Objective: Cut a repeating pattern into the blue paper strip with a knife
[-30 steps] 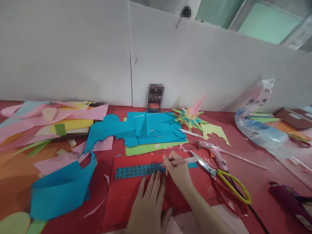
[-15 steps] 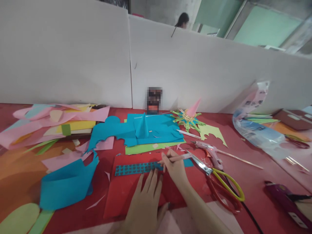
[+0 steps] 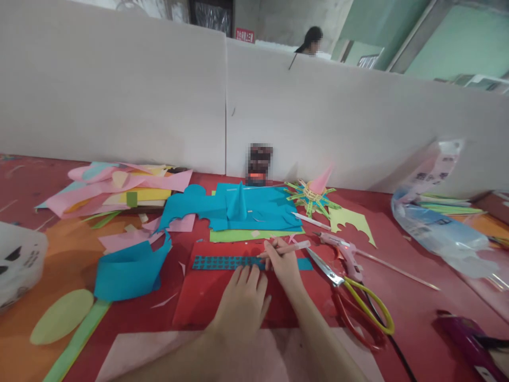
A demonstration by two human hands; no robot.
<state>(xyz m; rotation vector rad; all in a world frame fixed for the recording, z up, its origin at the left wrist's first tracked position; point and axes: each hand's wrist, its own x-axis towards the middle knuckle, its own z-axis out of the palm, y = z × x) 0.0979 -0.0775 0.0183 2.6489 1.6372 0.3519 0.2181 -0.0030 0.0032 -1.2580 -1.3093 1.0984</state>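
Observation:
A blue paper strip with rows of dark drawn marks lies across a red board. My left hand rests flat, fingers stretched, its tips at the strip's lower edge. My right hand grips a pale pink pen, its tip on the strip just above the left fingertips. To the right of the pen the strip is plain blue. Beside the board lie large scissors with one yellow and one red handle. Blue paper sheets with a small blue cone lie behind.
At the right are a pink glue gun, a purple tool and a plastic bag. A pink-coned paper piece stands behind. Left are paper scraps, a blue paper loop and a white bag. A white partition closes the back.
The view has shifted, bringing the white bag in at the left. My right hand still holds the pen at the strip, and my left hand remains flat beside it.

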